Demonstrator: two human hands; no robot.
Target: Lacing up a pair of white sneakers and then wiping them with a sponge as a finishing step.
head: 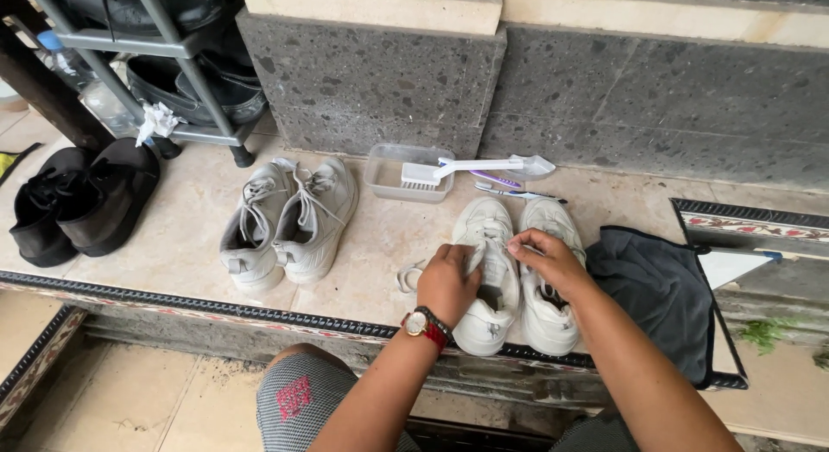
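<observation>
Two white sneakers stood side by side near the front edge of the tiled ledge, toes toward twelve o'clock. The left hand was closed on the tongue of the left white sneaker; the right hand rested on the right white sneaker, its fingers pinched together at the laces. Both heels sat almost on the ledge's dark patterned border — little room behind them.

At three o'clock, just beside the right sneaker, lay one dark grey cloth, its far corner reaching the ledge's edge. At twelve o'clock, against the stone wall, sat one clear plastic tub with one white brush across it, and two toothbrushes beside. At nine o'clock stood a second pair, two grey sneakers, with open tile between — and farther at ten o'clock two black shoes below a metal rack.
</observation>
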